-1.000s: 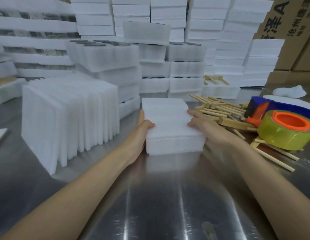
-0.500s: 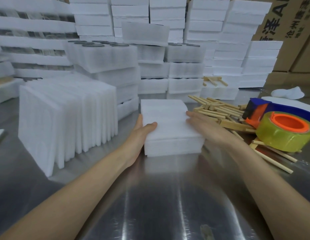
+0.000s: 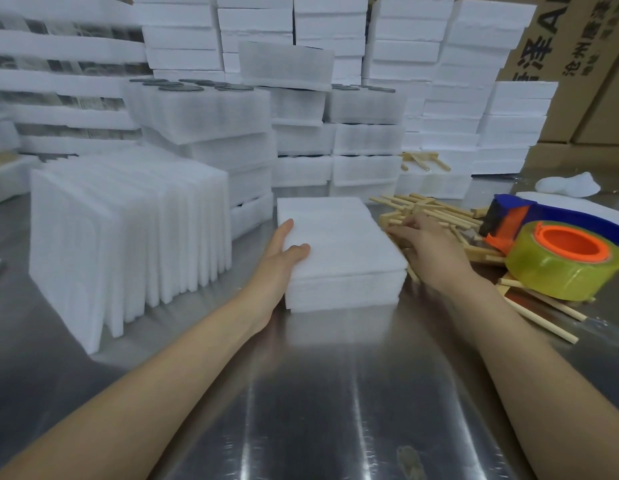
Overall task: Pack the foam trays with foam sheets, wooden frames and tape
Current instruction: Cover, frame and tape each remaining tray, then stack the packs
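Nearest is the bare steel of the table [image 3: 335,393], with both forearms reaching out over it. At mid-table the foam tray [image 3: 339,244] sits flat and square to the person, within easy reach of both arms. A seam along its near edge shows two layers, which I take to be a foam sheet laid over the tray. The left grip [image 3: 283,252] is released: its fingers lie straight along the tray's left side and the thumb rests across the top, seemingly to stop the light block sliding while the other arm works. The right grip [image 3: 429,251] is just beside the tray's right edge, its fingertips [image 3: 396,232] in among the wooden frames [image 3: 439,211]; I cannot tell whether they have closed on a piece. I judge the step in hand to be fetching a frame for this tray. The frames lie in a loose heap just beside the tray. The tape roll [image 3: 564,268] rests on the heap's near end with its dispenser [image 3: 505,216] behind, so all of it sits on the working side. To the left, well apart, foam sheets [image 3: 128,230] stand on edge in a row, so one can be drawn off at a time. Beyond rise the stacked trays [image 3: 204,112], with cardboard boxes [image 3: 585,64] at far right. Counted: one tray in work, in two layers; one tape roll; one dispenser. The frames are too tangled to count and the upright sheets too close-packed, though there are clearly more than ten sheets.
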The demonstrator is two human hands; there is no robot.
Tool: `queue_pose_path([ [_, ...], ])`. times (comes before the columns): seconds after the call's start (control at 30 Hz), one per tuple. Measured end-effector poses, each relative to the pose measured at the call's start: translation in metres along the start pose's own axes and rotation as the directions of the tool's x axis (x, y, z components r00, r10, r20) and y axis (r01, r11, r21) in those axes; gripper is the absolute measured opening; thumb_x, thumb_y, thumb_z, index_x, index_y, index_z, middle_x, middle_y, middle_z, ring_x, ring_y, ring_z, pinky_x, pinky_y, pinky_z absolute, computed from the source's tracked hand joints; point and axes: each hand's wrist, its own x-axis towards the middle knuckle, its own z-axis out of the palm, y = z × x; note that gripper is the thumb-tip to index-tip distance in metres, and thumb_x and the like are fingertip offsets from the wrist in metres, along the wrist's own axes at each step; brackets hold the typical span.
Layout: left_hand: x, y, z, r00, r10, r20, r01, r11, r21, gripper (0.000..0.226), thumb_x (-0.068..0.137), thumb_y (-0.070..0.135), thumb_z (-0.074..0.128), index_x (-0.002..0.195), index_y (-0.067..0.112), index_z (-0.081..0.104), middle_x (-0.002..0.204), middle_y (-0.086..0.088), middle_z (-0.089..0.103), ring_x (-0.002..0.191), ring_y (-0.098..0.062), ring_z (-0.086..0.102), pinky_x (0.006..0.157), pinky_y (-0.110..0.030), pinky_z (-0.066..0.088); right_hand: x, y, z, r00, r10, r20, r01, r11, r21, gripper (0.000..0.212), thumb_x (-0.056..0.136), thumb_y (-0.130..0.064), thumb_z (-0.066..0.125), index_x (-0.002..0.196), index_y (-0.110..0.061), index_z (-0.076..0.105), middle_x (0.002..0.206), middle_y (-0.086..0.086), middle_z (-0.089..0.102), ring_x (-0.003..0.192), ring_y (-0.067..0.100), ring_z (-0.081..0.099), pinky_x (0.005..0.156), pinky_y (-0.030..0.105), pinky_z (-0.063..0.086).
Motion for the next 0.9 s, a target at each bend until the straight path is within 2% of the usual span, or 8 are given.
queue_pose_path([
  [0.13,0.000,0.000,-0.002,1.000,-0.010,-0.003,0.010,1.000,0.008,0.056,0.094,0.021,0.055,0.144,0.038,0.035,0.141,0.010,0.050,0.121,-0.011,0.054,0.106,-0.027,0.038,0.005,-0.003,0.002,1.000,0.013,-0.023,-0.013,1.000,-0.012,0.038,0.091,-0.005,0.054,0.124,-0.023,0.058,0.125,0.002,0.057,0.113,0.024,0.052,0.080,0.037,0.048],
  [0.3,0.003,-0.002,-0.004,1.000,-0.013,-0.003,0.013,1.000,-0.004,0.057,0.093,0.019,0.057,0.143,0.037,0.037,0.135,0.010,0.055,0.112,-0.005,0.059,0.090,-0.019,0.044,0.003,0.001,-0.003,0.989,0.100,-0.106,-0.053,0.926,0.375,0.029,0.093,-0.003,0.052,0.115,-0.020,0.060,0.114,-0.001,0.061,0.091,0.003,0.056,0.078,0.017,0.044],
  [0.37,0.004,-0.003,-0.004,1.000,-0.014,-0.005,0.014,1.000,-0.005,0.057,0.092,0.020,0.058,0.143,0.037,0.037,0.136,0.011,0.054,0.114,-0.007,0.058,0.096,-0.022,0.043,0.004,0.000,-0.011,0.971,0.155,-0.182,-0.041,0.858,0.511,0.028,0.094,-0.003,0.053,0.112,-0.024,0.058,0.107,-0.005,0.061,0.081,-0.002,0.054,0.071,0.011,0.040],
  [0.43,0.005,-0.004,-0.005,1.000,-0.014,-0.003,0.014,1.000,-0.004,0.058,0.092,0.020,0.058,0.143,0.038,0.037,0.139,0.010,0.052,0.119,-0.010,0.056,0.106,-0.028,0.039,0.003,-0.002,-0.022,0.945,0.229,-0.232,-0.005,0.722,0.692,0.031,0.094,-0.005,0.053,0.108,-0.033,0.054,0.098,-0.012,0.063,0.076,0.006,0.060,0.064,0.019,0.048],
  [0.53,0.006,-0.003,-0.004,1.000,-0.015,-0.006,0.015,1.000,-0.006,0.058,0.092,0.020,0.058,0.143,0.037,0.036,0.141,0.008,0.050,0.122,-0.013,0.054,0.111,-0.033,0.036,-0.001,-0.011,-0.042,0.849,0.325,-0.417,0.132,0.632,0.763,0.034,0.095,-0.007,0.053,0.103,-0.039,0.046,0.100,-0.019,0.062,0.067,0.013,0.065,0.059,0.027,0.054],
  [0.67,0.005,-0.004,-0.004,1.000,-0.017,0.000,0.017,1.000,-0.008,0.059,0.093,0.020,0.057,0.145,0.037,0.034,0.145,0.007,0.046,0.126,-0.014,0.051,0.113,-0.035,0.033,-0.008,-0.035,-0.061,0.692,0.317,-0.649,0.494,0.448,0.745,0.032,0.092,0.002,0.053,0.105,-0.024,0.039,0.110,0.003,0.056,0.082,0.016,0.069,0.075,0.032,0.057],
  [0.8,0.004,-0.002,-0.003,1.000,-0.008,0.002,0.008,1.000,-0.003,0.059,0.094,0.019,0.057,0.146,0.035,0.033,0.146,0.008,0.044,0.127,-0.014,0.049,0.113,-0.034,0.034,-0.013,-0.061,-0.055,0.800,0.111,-0.590,0.531,0.328,0.782,0.029,0.090,0.013,0.044,0.099,-0.015,0.044,0.125,0.018,0.045,0.108,0.030,0.064,0.094,0.040,0.052],
  [0.9,0.003,-0.001,-0.003,1.000,-0.007,0.013,0.007,1.000,-0.001,0.061,0.095,0.020,0.057,0.147,0.034,0.030,0.146,0.008,0.044,0.126,-0.013,0.051,0.111,-0.031,0.036,-0.015,-0.072,-0.045,0.884,-0.020,-0.468,0.416,0.492,0.765,0.005,0.088,-0.005,0.051,0.089,-0.010,0.053,0.127,0.011,0.050,0.119,0.024,0.055,0.097,0.044,0.048],
])
